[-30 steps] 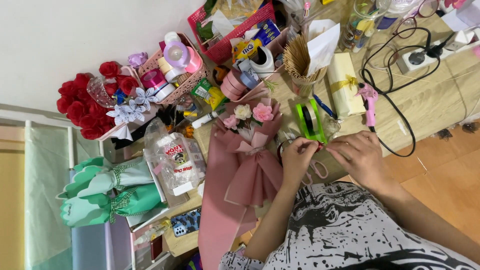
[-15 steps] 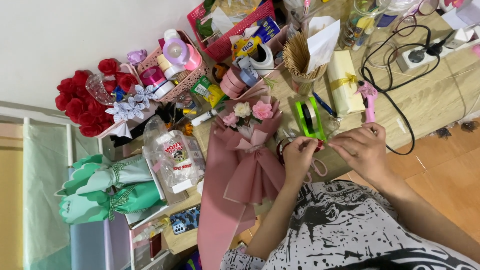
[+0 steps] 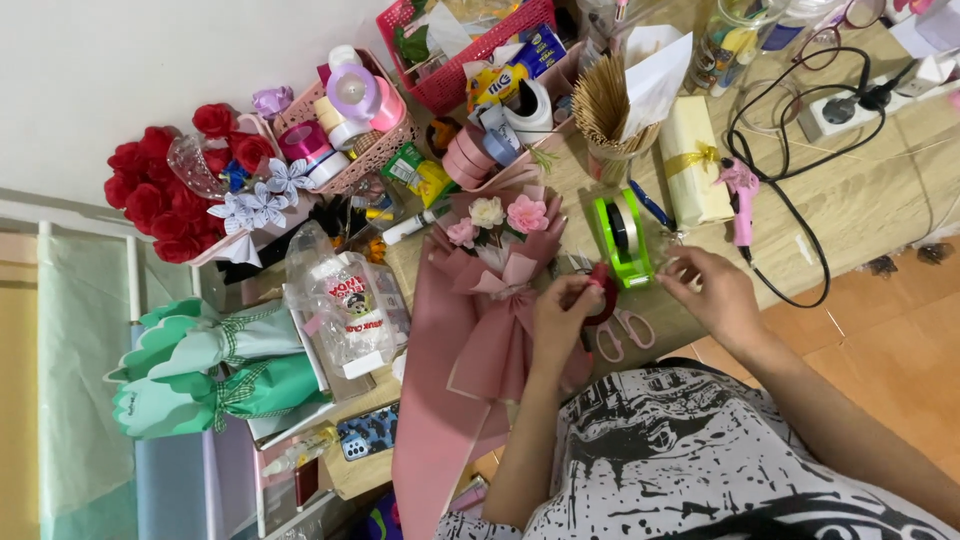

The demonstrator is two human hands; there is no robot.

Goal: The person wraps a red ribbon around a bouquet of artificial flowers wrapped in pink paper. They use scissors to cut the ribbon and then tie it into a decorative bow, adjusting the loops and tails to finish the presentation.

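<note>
Red piece point(image 3: 601, 281): pinched in left hand point(image 3: 562, 318), probably tape.
Right hand point(image 3: 712, 290): fingers closed, contents unclear.
Green dispenser point(image 3: 622, 238): just beyond both grips, nearer the right.

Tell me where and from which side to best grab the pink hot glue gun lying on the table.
Probably take the pink glue gun by its handle, the long lower part pointing toward the person, coming from the right hand side just beyond the fingertips. The body lies flat on the wooden table, nozzle end away, and its black cord trails off the handle end, so grip above the cord.
</note>
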